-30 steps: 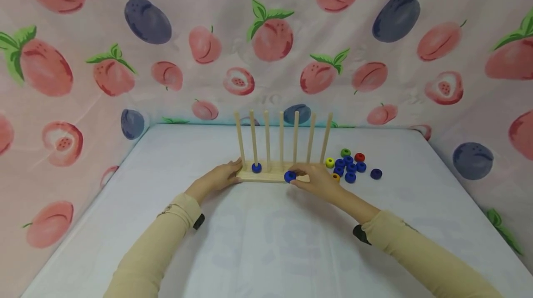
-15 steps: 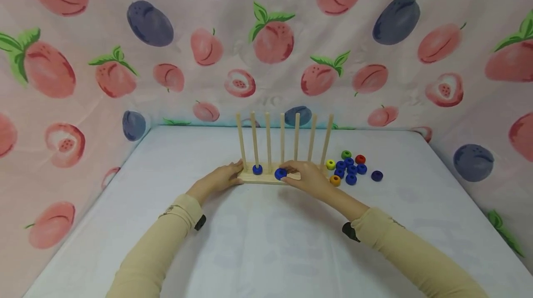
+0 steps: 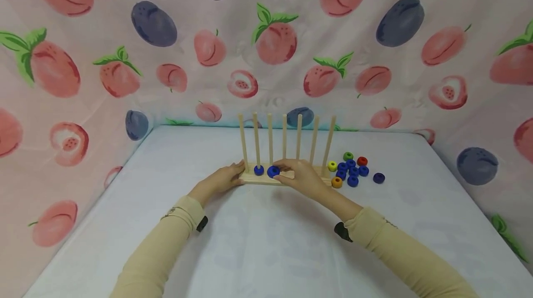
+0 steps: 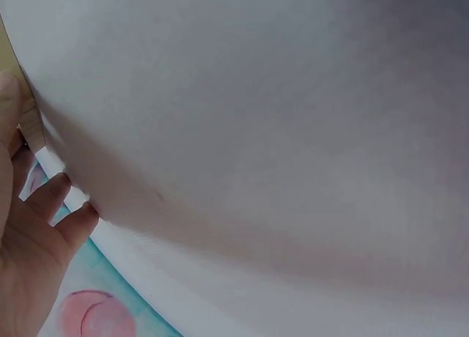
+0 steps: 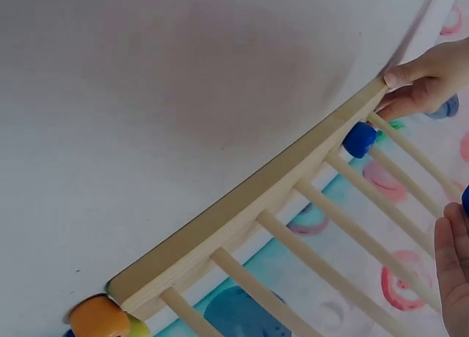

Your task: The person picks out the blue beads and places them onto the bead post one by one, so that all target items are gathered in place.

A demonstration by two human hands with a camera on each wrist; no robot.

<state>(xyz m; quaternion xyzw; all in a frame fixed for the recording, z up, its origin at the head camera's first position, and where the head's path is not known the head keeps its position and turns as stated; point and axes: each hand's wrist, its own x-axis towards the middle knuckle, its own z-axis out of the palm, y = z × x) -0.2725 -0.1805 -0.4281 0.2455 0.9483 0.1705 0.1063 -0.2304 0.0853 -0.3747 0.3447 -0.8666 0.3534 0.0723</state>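
Observation:
A wooden peg rack (image 3: 264, 180) with a row of several upright pegs stands on the table. My left hand (image 3: 222, 178) grips its left end, the thumb (image 5: 398, 76) along the front edge in the right wrist view. One blue bead (image 3: 259, 170) sits at the foot of the second peg from the left. My right hand (image 3: 307, 180) pinches another blue bead (image 3: 273, 171) between thumb and fingers, in front of the third peg and low by the base. In the right wrist view only a sliver of that held bead (image 5: 466, 198) shows at the right edge.
Right of the rack lies a cluster of loose beads: several blue ones (image 3: 353, 181), a yellow one (image 3: 332, 165), a green one (image 3: 348, 156), a red one (image 3: 362, 161) and an orange one (image 3: 337, 182) close to the rack's end. A dark bead (image 3: 379, 178) lies apart. A fruit-print cloth (image 3: 258, 80) hangs behind.
My right hand has carried the pinched blue bead leftward along the rack's front, to the third peg. My left hand has kept its hold on the left end.

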